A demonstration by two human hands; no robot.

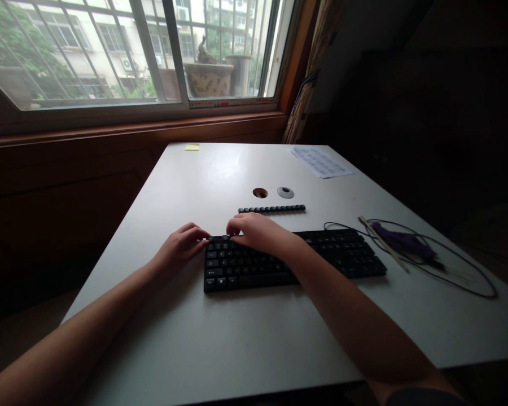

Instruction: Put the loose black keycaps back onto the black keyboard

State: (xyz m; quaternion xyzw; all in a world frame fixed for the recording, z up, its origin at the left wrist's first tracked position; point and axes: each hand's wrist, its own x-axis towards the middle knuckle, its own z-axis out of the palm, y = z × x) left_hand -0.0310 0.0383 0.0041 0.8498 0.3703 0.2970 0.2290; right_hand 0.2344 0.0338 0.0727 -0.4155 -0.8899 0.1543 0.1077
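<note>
Head view: keyboard (248, 265), flat on tabletop (237, 349); left hand (186, 239), fingertips at its far-left corner; right hand (254, 228), fingers curled over its far row. Whether either pinches anything, I cannot tell. I'd brace left, work the right squarely.

Plastic keyboard (254, 269), smooth glossy tabletop (186, 349), paper sheet (322, 162)

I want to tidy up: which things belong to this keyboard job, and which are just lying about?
In the job: black keyboard, likely the row of keycaps.
Apparently just lying about: paper sheet, yellow sticky note, purple cloth, thin stick, grey grommet cover.
</note>
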